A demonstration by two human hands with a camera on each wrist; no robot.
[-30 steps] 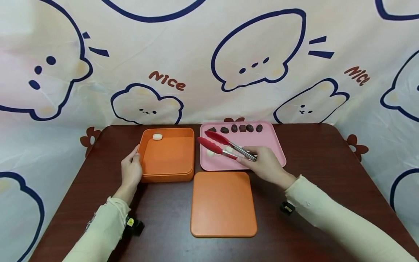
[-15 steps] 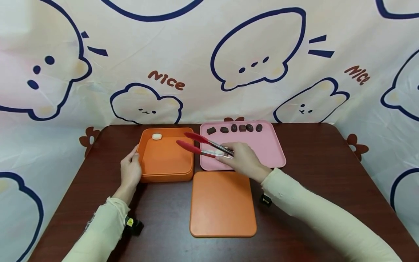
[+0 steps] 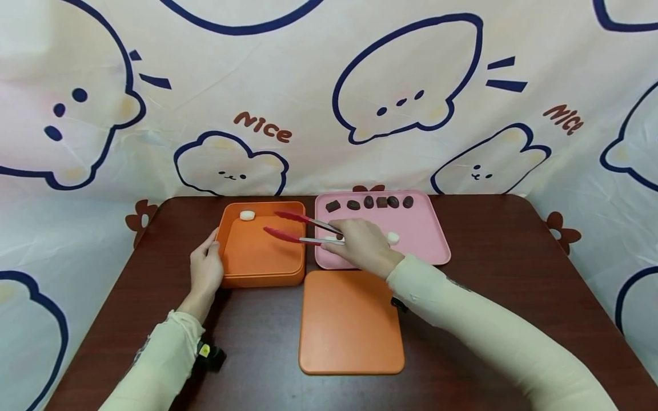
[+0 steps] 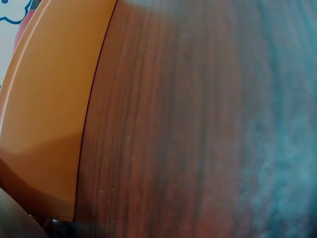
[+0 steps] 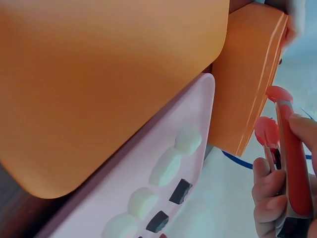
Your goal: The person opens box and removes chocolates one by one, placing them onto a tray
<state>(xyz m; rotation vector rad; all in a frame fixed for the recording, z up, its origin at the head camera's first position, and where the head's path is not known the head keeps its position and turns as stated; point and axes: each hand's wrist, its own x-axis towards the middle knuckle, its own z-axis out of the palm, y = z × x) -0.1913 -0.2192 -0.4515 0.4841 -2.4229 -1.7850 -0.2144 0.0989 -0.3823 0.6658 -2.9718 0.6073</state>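
Note:
My left hand (image 3: 207,268) grips the left wall of an orange box (image 3: 257,251), thumb near its rim. One white oval piece (image 3: 247,216) lies in the box's far left corner. My right hand (image 3: 362,242) holds red-tipped metal tongs (image 3: 290,237), whose tips are apart over the right part of the box. Nothing shows between the tips. Under this hand is a pink tray (image 3: 421,228) with a row of dark chocolate pieces (image 3: 368,202) along its far side. In the right wrist view, several white pieces (image 5: 166,166) line the tray; from the head, my hand partly hides them.
A flat orange square lid (image 3: 352,325) lies in front of the tray on the dark wood table (image 3: 257,354). Behind the table hangs a pale cloth (image 3: 308,68) with cartoon drawings. Small black devices are strapped at both wrists.
My right hand has moved left with the tongs, from above the pink tray until their tips are over the orange box. A white piece now shows right of the hand. My left hand stays put.

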